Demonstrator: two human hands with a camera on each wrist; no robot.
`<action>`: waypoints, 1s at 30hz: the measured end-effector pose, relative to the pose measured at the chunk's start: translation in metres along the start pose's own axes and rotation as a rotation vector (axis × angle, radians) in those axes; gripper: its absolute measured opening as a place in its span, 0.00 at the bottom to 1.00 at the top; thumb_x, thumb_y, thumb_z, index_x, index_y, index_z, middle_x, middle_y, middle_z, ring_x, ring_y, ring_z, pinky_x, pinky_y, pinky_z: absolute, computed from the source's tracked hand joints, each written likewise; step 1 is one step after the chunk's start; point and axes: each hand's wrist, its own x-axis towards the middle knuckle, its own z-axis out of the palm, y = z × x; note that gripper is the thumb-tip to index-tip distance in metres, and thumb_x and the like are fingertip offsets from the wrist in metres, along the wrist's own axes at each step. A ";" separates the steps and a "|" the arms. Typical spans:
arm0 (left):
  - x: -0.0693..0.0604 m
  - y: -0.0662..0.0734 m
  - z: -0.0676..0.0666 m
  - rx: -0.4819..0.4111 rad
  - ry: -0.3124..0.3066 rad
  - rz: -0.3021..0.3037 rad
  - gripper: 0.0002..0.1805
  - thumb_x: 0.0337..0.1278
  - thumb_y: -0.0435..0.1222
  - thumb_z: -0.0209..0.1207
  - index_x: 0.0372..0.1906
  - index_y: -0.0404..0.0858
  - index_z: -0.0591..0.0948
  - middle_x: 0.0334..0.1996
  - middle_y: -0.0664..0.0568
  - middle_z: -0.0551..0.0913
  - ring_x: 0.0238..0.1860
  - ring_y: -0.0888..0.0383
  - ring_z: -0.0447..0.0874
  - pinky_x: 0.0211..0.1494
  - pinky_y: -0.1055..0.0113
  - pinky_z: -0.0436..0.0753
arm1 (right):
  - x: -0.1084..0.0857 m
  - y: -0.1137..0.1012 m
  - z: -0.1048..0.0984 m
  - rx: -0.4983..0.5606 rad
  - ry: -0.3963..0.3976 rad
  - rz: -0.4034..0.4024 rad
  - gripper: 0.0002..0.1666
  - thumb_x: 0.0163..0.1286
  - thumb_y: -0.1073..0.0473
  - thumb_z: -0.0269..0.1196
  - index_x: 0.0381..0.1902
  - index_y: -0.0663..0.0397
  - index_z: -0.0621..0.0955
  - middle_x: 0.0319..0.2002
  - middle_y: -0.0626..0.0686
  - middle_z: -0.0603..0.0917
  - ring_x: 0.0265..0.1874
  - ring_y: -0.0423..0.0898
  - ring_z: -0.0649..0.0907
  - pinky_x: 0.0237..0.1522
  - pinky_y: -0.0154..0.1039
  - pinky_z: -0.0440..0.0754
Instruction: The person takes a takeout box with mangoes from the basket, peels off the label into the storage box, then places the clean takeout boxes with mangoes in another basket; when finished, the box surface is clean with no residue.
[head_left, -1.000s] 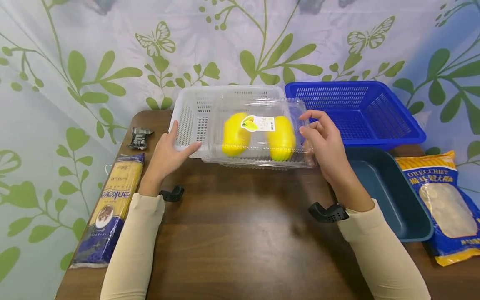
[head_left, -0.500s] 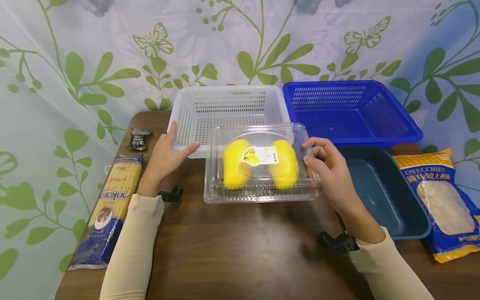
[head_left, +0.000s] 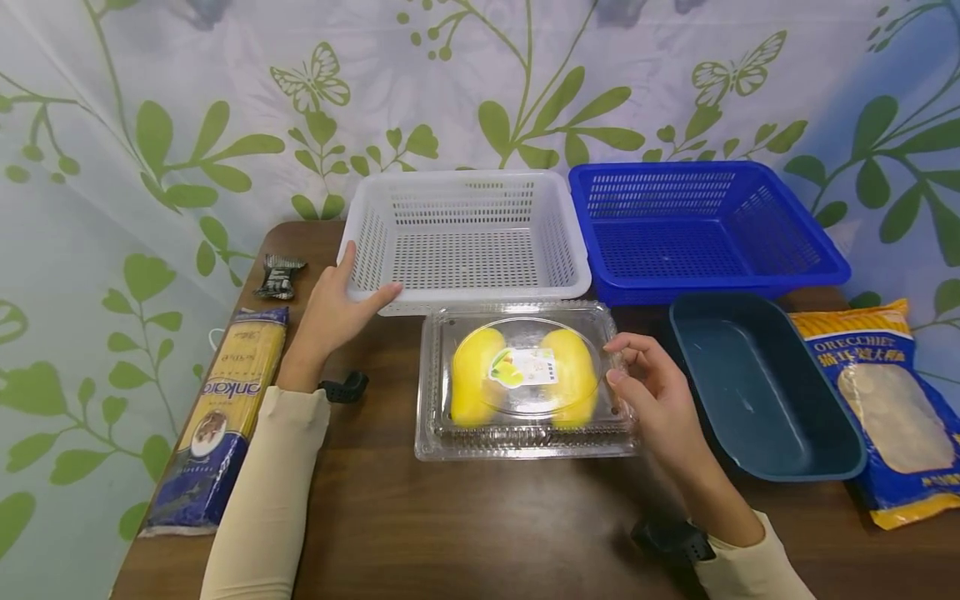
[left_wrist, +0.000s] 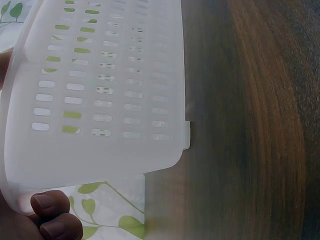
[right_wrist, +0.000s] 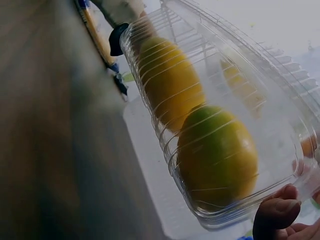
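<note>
My right hand (head_left: 656, 400) grips the right end of a clear plastic clamshell box (head_left: 525, 454), held in front of the white basket. Two yellow mangoes (head_left: 474, 387) lie inside, under a lid with a label (head_left: 534, 367). One mango (right_wrist: 220, 160) looks greenish in the right wrist view, where my thumb (right_wrist: 277, 212) presses the box's edge. My left hand (head_left: 330, 312) holds the left front corner of the white perforated basket (head_left: 480, 295). In the left wrist view, curled fingers (left_wrist: 52, 202) show at the rim of that basket (left_wrist: 95, 155).
A blue basket (head_left: 720, 282) stands right of the white one. In front of it are a dark teal tub (head_left: 765, 408) and a bag of orecchiette (head_left: 892, 417). At the left lie a spaghetti pack (head_left: 217, 417) and a small dark wrapped item (head_left: 280, 277).
The clamshell box with the mangoes has come out from over the white basket, toward me and lower, in my right hand. My left hand has stayed on the basket corner.
</note>
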 end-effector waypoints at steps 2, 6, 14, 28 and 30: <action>0.000 0.000 0.000 0.004 0.000 -0.003 0.61 0.60 0.65 0.62 0.83 0.41 0.41 0.61 0.35 0.73 0.50 0.48 0.80 0.60 0.46 0.74 | -0.005 0.006 0.000 0.004 -0.011 0.011 0.14 0.76 0.70 0.54 0.57 0.60 0.74 0.35 0.56 0.70 0.16 0.45 0.70 0.10 0.37 0.67; 0.000 0.001 0.000 0.007 0.006 0.010 0.61 0.60 0.64 0.62 0.83 0.40 0.42 0.60 0.36 0.76 0.49 0.48 0.81 0.59 0.47 0.75 | -0.012 0.018 0.002 0.004 0.006 -0.018 0.14 0.74 0.73 0.55 0.56 0.63 0.75 0.34 0.54 0.72 0.14 0.45 0.70 0.10 0.38 0.67; 0.000 0.002 0.001 0.016 0.005 -0.004 0.61 0.59 0.65 0.62 0.83 0.40 0.42 0.61 0.34 0.73 0.51 0.47 0.79 0.61 0.45 0.73 | -0.020 0.041 0.004 0.066 0.010 -0.061 0.16 0.72 0.77 0.55 0.55 0.69 0.75 0.35 0.54 0.72 0.14 0.44 0.70 0.11 0.38 0.67; 0.000 0.001 -0.001 0.009 0.009 0.013 0.61 0.60 0.64 0.62 0.83 0.39 0.42 0.59 0.35 0.76 0.50 0.48 0.81 0.61 0.46 0.74 | -0.019 0.050 0.005 -0.012 0.026 -0.088 0.16 0.70 0.77 0.57 0.55 0.68 0.77 0.39 0.56 0.73 0.18 0.44 0.71 0.19 0.37 0.72; 0.000 0.000 0.000 0.004 0.011 0.026 0.61 0.60 0.64 0.63 0.83 0.39 0.42 0.57 0.36 0.80 0.49 0.49 0.83 0.61 0.47 0.75 | -0.019 0.051 0.005 0.000 0.017 -0.075 0.16 0.70 0.77 0.57 0.55 0.68 0.76 0.38 0.55 0.73 0.16 0.44 0.71 0.16 0.37 0.71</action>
